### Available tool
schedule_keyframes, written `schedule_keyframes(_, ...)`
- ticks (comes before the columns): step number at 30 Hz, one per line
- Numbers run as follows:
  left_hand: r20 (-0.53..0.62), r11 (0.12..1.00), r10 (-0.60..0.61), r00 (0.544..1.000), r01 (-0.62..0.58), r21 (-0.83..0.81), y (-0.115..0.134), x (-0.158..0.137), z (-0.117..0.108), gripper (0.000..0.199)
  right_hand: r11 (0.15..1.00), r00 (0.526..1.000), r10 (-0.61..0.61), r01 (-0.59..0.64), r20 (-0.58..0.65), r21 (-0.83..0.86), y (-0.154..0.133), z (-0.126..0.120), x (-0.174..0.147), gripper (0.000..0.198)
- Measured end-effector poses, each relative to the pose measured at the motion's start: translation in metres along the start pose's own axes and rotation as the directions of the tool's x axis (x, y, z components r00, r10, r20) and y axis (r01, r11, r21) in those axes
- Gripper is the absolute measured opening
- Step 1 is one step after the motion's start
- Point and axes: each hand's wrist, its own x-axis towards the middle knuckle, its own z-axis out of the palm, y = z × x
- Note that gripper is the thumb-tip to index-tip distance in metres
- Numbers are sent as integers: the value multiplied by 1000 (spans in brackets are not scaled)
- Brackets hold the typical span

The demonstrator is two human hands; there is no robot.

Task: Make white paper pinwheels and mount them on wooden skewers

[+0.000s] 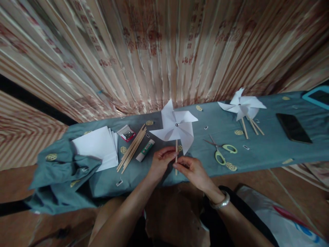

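Observation:
A white paper pinwheel (167, 124) on a thin wooden stick stands upright in front of me, a metal pin at its centre. My left hand (162, 160) pinches the stick below the blades. Just lower, my right hand (191, 168) has its thumb and fingers closed on the same stick. To the left lie a bundle of wooden sticks (133, 148), a green and white glue stick box (145, 150) and a small box of pins (126, 133). Scissors with light green handles (220, 150) rest spread on the right.
Stacked white paper sheets (94, 144) lie at the left on the grey-green cloth (164, 180). Farther right are several finished pinwheels (241, 105), a dark phone (293, 128) and a blue-framed device (317, 97). A patterned curtain (164, 51) hangs behind the narrow table.

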Motion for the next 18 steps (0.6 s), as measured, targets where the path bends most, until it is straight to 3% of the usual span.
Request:
schedule_keyframes(4,-22,1000,8,1000,-8,23,0,0,0,28,1000,1000,-18,18,7,6,-7,-13,1,25)
schedule_keyframes(8,-1,998,-1,1000,1,65,1,0,-1,29,998,979,-41,52,-197,46,-10,-53,5,37)
schedule_keyframes(10,12,998,-30,999,29,57,0,-1,0,29,995,912,-27,64,-408,76,-7,-74,9,41)
schedule_keyframes(11,21,998,-43,999,42,52,-1,-1,0,29,991,857,-17,85,-515,108,-5,-83,11,40)
schedule_keyframes(13,44,996,-63,997,60,61,-3,-2,1,29,976,782,-8,142,-623,166,-1,-95,15,41)
schedule_keyframes(14,55,995,-71,996,67,74,-4,-3,1,29,968,770,-16,171,-638,183,0,-98,17,44)
schedule_keyframes(18,91,990,-101,991,90,111,-7,-5,3,27,951,810,-65,228,-583,210,2,-99,22,55)
